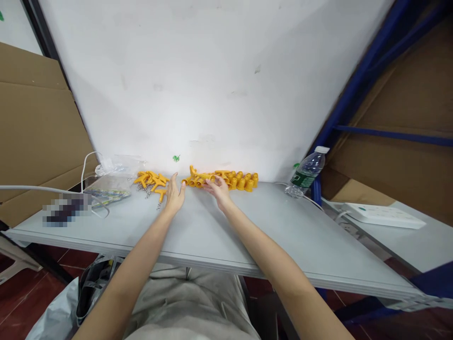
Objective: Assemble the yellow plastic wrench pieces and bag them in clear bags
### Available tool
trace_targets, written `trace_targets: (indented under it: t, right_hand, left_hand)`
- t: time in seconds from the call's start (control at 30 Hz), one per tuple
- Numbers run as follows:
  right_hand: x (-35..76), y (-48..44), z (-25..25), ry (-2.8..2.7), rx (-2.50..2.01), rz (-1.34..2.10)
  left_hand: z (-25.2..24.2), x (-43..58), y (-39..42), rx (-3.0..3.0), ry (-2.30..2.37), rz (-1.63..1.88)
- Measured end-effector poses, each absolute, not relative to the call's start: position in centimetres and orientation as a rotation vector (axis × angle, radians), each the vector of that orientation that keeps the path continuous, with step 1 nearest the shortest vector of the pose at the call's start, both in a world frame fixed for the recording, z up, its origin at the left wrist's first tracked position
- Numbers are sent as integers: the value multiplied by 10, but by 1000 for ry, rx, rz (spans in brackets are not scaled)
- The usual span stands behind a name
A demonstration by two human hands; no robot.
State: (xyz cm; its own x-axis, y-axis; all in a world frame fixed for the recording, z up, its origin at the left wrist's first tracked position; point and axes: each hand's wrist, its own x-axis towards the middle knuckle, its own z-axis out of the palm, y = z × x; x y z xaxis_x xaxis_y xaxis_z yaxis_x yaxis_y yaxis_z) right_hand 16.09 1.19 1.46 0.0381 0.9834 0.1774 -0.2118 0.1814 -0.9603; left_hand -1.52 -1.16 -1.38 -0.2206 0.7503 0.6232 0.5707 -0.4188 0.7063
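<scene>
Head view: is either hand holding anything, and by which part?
Left hand is open and holds nothing. Right hand touches the yellow parts; whether it grips one cannot be told.

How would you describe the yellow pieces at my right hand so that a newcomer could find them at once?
Start at the grey table against the white wall; two yellow heaps lie along its far edge. The right hand reaches the right-hand heap, a row of cone-shaped caps. The other heap, by the left hand, is T-shaped handles with metal screws.
</scene>
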Motion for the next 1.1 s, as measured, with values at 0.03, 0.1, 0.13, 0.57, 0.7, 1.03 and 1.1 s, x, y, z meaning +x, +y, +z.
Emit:
trace_targets:
  t: [0.03,0.1,0.13,0.57,0.7,1.03,1.1]
  right_hand:
    - [162,18,16,-1182,-973,979]
    - [166,30,21,-1357,-1074,612]
    - [169,34,23,-1452,-1138,446]
    - [185,56,-1,-2157,-1962,-213]
    - [191,66,23,-2203,-2021,75]
    - [266,55,-7,-1432,-1750,-163]
    - [276,52,-22,-1360,-1779,-92]
  left_hand:
    - [-14,-15,-12,1838,1600,1712]
    - [-13,-15,-12,1840,1592,1707]
    - [-13,-15,-12,1849,1583,1702]
    - [-13,-13,-13,1867,1552,1643]
    - [-12,-12,-15,1860,1542,1628]
    - [-10,-11,-17,1860,1549,1583]
    - [-11,-11,-17,1862,1557,1576]
